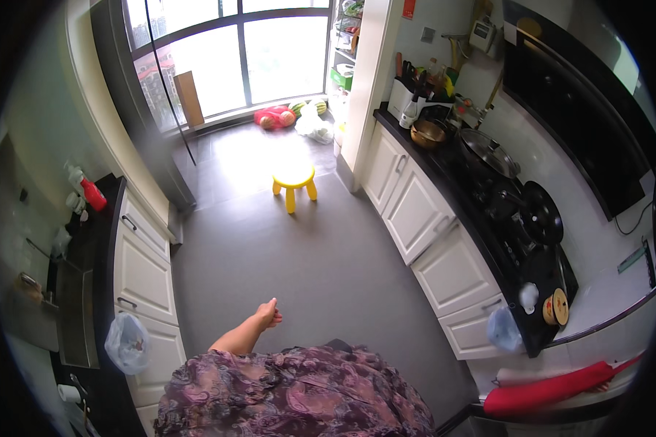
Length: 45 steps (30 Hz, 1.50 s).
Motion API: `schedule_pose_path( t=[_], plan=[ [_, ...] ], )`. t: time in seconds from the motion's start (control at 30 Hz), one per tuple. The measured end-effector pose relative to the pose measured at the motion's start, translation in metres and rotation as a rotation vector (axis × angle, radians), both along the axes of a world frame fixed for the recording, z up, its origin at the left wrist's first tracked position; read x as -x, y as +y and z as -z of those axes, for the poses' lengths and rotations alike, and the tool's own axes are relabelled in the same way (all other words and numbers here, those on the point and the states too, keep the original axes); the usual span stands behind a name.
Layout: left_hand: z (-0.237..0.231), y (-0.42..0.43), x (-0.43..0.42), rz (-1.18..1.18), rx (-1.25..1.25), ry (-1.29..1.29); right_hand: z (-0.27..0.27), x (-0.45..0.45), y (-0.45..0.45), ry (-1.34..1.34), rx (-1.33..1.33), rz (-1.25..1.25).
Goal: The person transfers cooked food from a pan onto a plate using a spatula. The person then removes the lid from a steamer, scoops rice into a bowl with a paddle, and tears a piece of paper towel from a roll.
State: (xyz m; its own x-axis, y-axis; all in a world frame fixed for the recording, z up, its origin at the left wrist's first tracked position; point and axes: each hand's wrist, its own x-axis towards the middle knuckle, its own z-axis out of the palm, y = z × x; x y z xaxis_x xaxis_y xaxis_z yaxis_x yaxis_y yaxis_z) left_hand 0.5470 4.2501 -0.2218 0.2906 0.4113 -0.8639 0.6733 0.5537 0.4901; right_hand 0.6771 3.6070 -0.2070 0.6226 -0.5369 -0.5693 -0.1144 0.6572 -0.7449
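Observation:
My left hand (268, 314) reaches out over the grey floor (306, 267), its fingers loosely curled and nothing visible in them. It touches nothing that I can see. My right hand is out of view; a patterned purple garment (300, 393) fills the bottom of the picture. Farther ahead on the floor stands a small yellow stool (293, 176), with bright window light on its seat. By the window lie a red net bag (274, 117) of round produce, watermelons (298, 108) and a white plastic bag (312, 128).
White cabinets (418, 218) with a black counter line the right, bearing a lidded pan (489, 152), a wok (542, 213) and a brass-coloured pot (427, 134). At left, a sink (76, 317) and a hanging waste bag (128, 344). A red cloth (546, 389) hangs lower right.

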Motion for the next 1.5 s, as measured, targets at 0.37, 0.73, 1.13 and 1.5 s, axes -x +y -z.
schedule_pose_path(
  t=[0.37,0.73,1.13,1.5],
  plan=[
    [-0.007,0.006,0.006,-0.143,0.013,-0.048,0.007,0.017,-0.005,0.083,-0.035,0.017],
    [-0.1,0.016,-0.053,-0.21,0.299,-0.599,0.006,0.024,-0.017,0.194,-0.036,-0.03],
    [-0.098,0.004,-0.033,-0.49,0.369,-0.515,-0.012,0.001,-0.041,0.316,0.019,-0.146],
    [-0.096,-0.023,-0.005,-0.633,0.463,-0.643,-0.01,-0.047,-0.029,0.397,0.036,-0.278]
  ],
)
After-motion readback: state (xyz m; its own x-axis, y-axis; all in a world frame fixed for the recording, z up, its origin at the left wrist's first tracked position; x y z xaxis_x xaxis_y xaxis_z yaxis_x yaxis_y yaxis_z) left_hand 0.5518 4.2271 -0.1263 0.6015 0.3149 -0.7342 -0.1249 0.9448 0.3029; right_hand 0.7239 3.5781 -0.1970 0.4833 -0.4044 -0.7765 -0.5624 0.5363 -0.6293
